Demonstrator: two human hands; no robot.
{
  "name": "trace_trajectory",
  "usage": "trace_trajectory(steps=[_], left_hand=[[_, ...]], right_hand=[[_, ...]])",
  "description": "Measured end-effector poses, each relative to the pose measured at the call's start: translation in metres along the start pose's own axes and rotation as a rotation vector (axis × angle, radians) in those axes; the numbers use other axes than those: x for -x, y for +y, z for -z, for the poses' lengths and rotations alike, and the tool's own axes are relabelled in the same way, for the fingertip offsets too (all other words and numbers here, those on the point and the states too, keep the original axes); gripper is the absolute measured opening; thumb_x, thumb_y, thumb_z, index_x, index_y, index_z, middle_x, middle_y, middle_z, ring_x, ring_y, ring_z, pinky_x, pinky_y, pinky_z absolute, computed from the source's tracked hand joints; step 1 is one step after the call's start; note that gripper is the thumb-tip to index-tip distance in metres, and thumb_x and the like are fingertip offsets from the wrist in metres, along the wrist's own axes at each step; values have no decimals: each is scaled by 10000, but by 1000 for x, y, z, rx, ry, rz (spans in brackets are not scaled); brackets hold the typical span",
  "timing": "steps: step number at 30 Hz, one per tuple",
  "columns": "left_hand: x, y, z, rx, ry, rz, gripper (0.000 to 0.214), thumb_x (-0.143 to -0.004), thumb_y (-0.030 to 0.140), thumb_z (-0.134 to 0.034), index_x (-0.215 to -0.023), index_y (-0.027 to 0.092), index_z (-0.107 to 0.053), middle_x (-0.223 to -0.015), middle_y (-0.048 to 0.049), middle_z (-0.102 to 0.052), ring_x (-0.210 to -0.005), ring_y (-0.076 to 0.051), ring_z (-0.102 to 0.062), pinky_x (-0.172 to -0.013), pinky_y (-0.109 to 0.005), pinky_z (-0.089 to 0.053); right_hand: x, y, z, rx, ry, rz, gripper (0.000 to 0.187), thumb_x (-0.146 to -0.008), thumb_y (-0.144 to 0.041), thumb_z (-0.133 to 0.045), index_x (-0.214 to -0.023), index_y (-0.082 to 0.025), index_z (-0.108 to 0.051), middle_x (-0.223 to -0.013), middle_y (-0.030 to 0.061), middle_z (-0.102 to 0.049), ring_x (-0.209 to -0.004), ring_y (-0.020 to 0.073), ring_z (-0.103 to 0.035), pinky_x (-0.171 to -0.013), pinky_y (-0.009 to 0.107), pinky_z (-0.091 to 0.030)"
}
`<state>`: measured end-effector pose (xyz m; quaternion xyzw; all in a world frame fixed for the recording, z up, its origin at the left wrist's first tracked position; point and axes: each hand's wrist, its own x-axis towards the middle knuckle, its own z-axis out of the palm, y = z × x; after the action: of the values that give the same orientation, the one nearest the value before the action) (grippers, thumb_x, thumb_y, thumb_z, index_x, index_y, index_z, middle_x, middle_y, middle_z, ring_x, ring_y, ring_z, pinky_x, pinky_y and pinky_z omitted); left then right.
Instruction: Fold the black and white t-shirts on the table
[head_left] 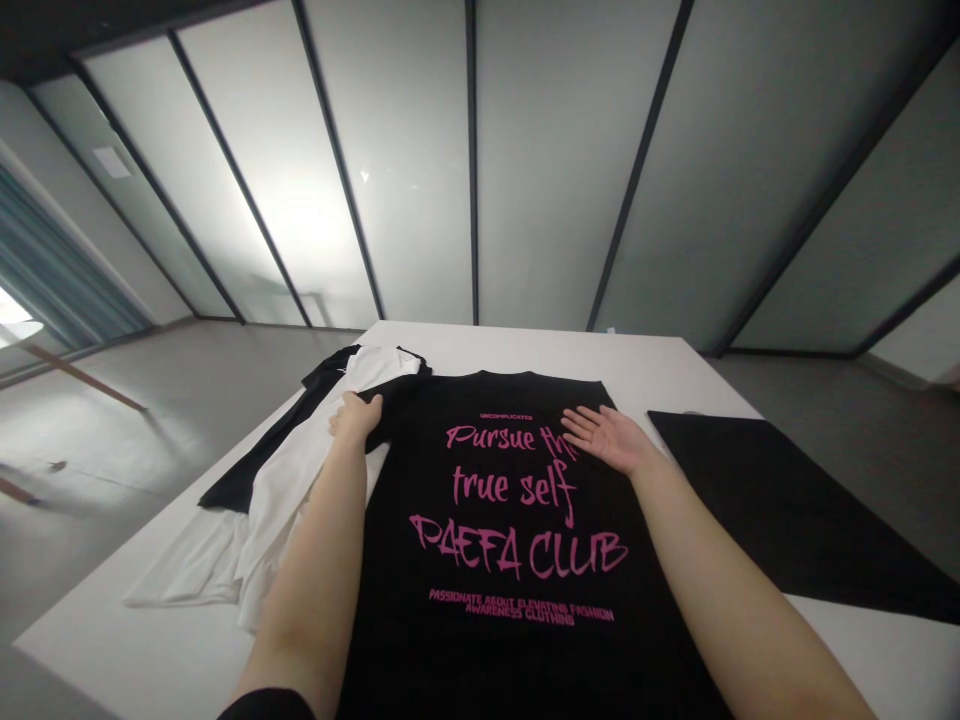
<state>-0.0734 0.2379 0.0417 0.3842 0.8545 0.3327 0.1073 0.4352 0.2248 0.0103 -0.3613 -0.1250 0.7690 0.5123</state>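
Black shirt (517,508) stretches away lengthwise, left hand (355,416) gripping its sleeve (396,402), right hand (611,440), fingers (590,424) spread, over its opposite edge.

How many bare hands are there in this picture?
2. The bare left hand is at the sleeve of the black fabric T-shirt with pink lettering; the bare right hand, open, covers part of that lettering. No other hands show.

Black T-shirt (517,512), printed in pink; spread flat, lower centre of frame, neck end toward the top.
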Motion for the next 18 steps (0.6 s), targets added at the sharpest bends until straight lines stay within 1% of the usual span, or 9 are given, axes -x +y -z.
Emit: trace_trajectory(steps=[2,4,5,8,11,13,15,18], left_hand=[[9,3,0,-149,-6,20,723,-818,555,-714,-1378,140,-525,-1444,-324,-580,-1411,-537,-477,-1113,-699,-369],[15,7,0,-210,-40,44,747,-817,575,-710,-1391,136,-520,-1461,-334,-572,-1427,-550,-459,-1131,-712,-333],[16,8,0,-185,-55,52,740,-816,571,-715,-1385,139,-524,-1447,-330,-588,-1419,-548,-473,-1132,-706,-335],[15,8,3,-57,-64,63,669,-831,531,-722,-1357,162,-534,-1385,-290,-648,-1359,-511,-559,-1111,-653,-404],[10,4,6,30,-58,34,573,-898,479,-674,-1363,189,-505,-1319,-222,-699,-1242,-400,-672,-1037,-527,-515],[8,2,6,74,-52,11,548,-918,441,-665,-1374,201,-478,-1282,-186,-718,-1183,-338,-709,-993,-457,-552],[8,1,6,104,-54,0,588,-897,421,-708,-1383,205,-459,-1255,-173,-727,-1149,-321,-724,-963,-430,-568],[9,2,6,112,-84,-30,697,-809,373,-812,-1386,196,-464,-1234,-192,-729,-1139,-361,-727,-957,-454,-571]], right_hand=[[-4,3,-1,20,25,-14,478,-1115,-398,-371,-1568,-248,-375,-1400,193,-679,-1105,290,-776,-813,517,-691],[-5,4,-1,10,22,-6,512,-1111,-400,-387,-1598,-251,-331,-1450,209,-645,-1155,296,-761,-826,512,-690],[-4,3,-1,4,21,-1,524,-1111,-398,-384,-1607,-244,-315,-1467,221,-630,-1175,301,-753,-829,511,-689],[-2,3,-1,3,19,16,519,-1112,-400,-381,-1598,-226,-330,-1479,237,-614,-1205,310,-740,-837,508,-687],[-3,3,0,26,24,28,449,-1116,-410,-367,-1528,-240,-421,-1431,205,-653,-1173,299,-753,-838,507,-687],[-4,4,0,36,27,36,404,-1118,-409,-359,-1461,-239,-485,-1372,188,-687,-1136,288,-766,-843,503,-687],[-5,4,1,44,31,42,368,-1118,-407,-358,-1396,-239,-530,-1314,172,-712,-1104,277,-775,-850,497,-686],[-5,5,1,61,37,47,330,-1117,-405,-354,-1320,-253,-565,-1262,148,-731,-1075,260,-782,-852,491,-686]])
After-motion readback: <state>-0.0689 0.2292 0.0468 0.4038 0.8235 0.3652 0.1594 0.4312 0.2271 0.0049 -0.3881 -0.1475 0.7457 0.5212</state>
